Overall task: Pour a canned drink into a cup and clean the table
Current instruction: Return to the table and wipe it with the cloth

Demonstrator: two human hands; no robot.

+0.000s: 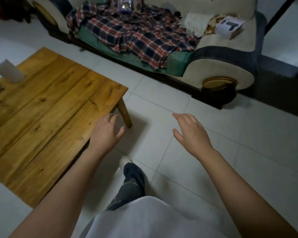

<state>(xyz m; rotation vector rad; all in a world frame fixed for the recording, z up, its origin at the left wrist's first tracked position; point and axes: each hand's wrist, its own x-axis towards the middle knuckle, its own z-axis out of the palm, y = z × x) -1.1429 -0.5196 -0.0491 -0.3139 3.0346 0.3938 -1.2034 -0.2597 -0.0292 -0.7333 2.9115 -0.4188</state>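
Both forearms reach forward from the lower edge of view. Left hand [105, 133] hovers at the right edge of the low yellow-brown plank surface [46, 117], fingers loosely spread, holding nothing. Right hand [190, 133] hangs over the pale tiled floor [230, 143], fingers relaxed and extended, holding nothing. 1 white cylindrical cup [8, 71] stands at the far left edge of the surface, well apart from both hands. Beyond, a plaid blanket [138, 36] lies on a cream sofa [218, 73].
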